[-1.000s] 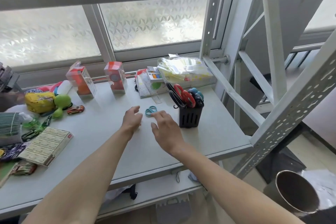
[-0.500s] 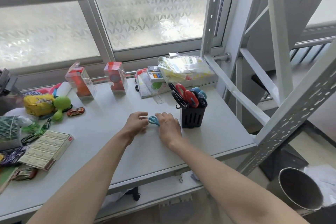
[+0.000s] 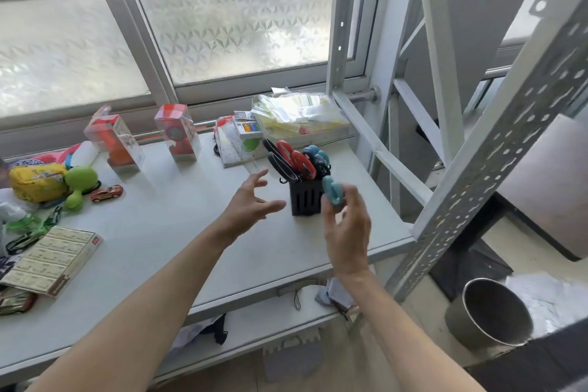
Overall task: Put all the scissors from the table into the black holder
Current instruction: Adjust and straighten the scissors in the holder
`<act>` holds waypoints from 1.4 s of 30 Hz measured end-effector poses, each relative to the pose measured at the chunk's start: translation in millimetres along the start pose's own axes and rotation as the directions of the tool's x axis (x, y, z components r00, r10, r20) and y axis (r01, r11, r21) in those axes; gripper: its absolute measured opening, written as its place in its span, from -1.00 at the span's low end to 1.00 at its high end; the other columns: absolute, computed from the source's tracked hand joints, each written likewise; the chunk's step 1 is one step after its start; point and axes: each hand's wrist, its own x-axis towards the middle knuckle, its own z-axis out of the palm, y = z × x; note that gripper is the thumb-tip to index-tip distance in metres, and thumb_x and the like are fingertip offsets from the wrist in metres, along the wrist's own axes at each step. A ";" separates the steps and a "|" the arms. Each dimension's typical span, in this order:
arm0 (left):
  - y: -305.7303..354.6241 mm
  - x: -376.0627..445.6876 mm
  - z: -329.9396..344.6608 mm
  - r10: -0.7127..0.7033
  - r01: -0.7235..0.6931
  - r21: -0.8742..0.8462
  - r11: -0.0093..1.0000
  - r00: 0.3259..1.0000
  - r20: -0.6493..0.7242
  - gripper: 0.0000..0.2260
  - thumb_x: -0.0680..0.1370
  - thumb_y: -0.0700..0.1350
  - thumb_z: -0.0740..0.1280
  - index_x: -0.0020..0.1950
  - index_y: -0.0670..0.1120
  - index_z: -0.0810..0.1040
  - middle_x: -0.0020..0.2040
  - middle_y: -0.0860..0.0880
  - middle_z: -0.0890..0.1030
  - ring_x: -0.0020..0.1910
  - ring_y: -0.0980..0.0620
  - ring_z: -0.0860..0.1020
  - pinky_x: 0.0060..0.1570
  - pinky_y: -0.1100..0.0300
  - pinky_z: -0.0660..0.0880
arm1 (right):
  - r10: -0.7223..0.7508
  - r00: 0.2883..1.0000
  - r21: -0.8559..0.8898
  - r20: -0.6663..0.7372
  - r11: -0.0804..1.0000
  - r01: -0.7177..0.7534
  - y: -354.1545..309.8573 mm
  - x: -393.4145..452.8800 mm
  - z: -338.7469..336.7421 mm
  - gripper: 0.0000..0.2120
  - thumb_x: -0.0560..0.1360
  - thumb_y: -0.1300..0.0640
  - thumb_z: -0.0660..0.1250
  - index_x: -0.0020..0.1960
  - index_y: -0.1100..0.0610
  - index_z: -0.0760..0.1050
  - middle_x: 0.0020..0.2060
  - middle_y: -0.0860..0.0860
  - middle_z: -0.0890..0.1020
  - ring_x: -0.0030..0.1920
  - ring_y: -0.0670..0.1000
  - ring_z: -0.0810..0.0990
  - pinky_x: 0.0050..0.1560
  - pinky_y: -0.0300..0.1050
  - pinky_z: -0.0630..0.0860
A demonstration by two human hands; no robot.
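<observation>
The right hand (image 3: 345, 226) pinches teal scissors (image 3: 332, 190) beside the crowded black holder (image 3: 304, 200); left hand (image 3: 251, 204) splayed empty; blades may snag the handles already inside.

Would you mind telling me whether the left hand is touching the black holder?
Apart. The head view shows bare table between the left hand's spread fingertips and the black holder.

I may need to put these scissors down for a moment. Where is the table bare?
Bare: the table between the flat box, the open left hand and the black holder. Crowded: the left edge and the window side.
</observation>
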 end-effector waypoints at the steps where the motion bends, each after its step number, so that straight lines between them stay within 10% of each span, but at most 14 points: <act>1: 3.9 4.0 6.4 0.019 -0.019 0.024 1.000 1.000 0.008 -0.25 0.45 -0.07 0.52 0.56 0.00 0.23 0.34 0.04 0.36 -0.08 0.04 0.61 -0.20 0.25 0.55 | 0.027 0.997 0.007 -0.074 1.000 -0.027 1.4 13.3 -7.1 -0.89 0.56 0.19 0.33 0.00 0.16 0.40 -0.26 -0.02 0.47 -0.31 -0.02 0.43 -0.29 -0.09 0.50; 7: 21.6 23.8 33.6 0.059 -0.056 0.047 0.997 0.997 -0.056 -0.48 0.32 -0.05 0.57 0.25 -0.01 0.54 0.21 -0.05 0.59 0.15 -0.14 0.58 0.07 0.01 0.57 | 0.101 0.960 0.098 -0.260 0.992 -0.077 -5.9 104.5 -25.3 -0.82 0.56 0.14 0.34 0.00 0.26 0.45 -0.25 -0.06 0.55 -0.29 0.01 0.57 -0.21 -0.02 0.59; 19: 29.5 25.9 37.6 0.062 -0.058 0.082 0.995 0.997 -0.050 -0.59 0.44 -0.20 0.52 0.27 -0.14 0.56 0.15 -0.11 0.64 0.04 -0.11 0.63 -0.26 0.17 0.63 | 0.079 0.969 0.007 0.233 0.997 -0.083 -2.1 132.9 5.6 -0.81 0.56 0.06 0.34 0.01 0.20 0.49 -0.16 0.13 0.67 -0.19 0.09 0.68 -0.13 0.08 0.65; 28: 28.0 27.6 37.2 0.067 -0.062 0.086 0.994 0.997 -0.048 -0.57 0.44 -0.19 0.52 0.29 -0.15 0.55 0.16 -0.11 0.64 0.04 -0.12 0.64 -0.28 0.21 0.62 | -0.024 0.942 -0.236 0.336 0.966 0.109 -16.1 136.7 0.6 -0.82 0.53 0.08 0.36 0.05 0.16 0.56 -0.18 0.02 0.66 -0.24 -0.01 0.57 -0.22 -0.32 0.34; 32: 25.5 29.7 37.6 0.080 -0.075 0.086 0.993 0.995 -0.052 -0.54 0.43 -0.18 0.53 0.31 -0.15 0.55 0.16 -0.12 0.64 0.00 -0.11 0.65 -0.34 0.27 0.61 | -0.008 0.920 -0.289 0.391 0.948 0.131 -9.8 123.8 3.1 -0.85 0.50 0.07 0.39 -0.04 0.15 0.57 -0.23 0.08 0.67 -0.24 0.08 0.61 -0.13 -0.15 0.51; 42: 23.1 31.9 37.9 0.059 -0.055 0.083 0.995 0.997 -0.053 -0.51 0.43 -0.17 0.54 0.33 -0.16 0.52 0.19 -0.12 0.62 0.01 -0.15 0.63 -0.30 0.21 0.62 | 0.262 0.829 -0.227 0.493 0.959 -0.169 -0.3 116.0 3.4 -0.56 0.61 -0.12 0.18 -0.33 0.09 0.49 -0.38 0.01 0.55 -0.25 0.12 0.55 -0.22 -0.01 0.45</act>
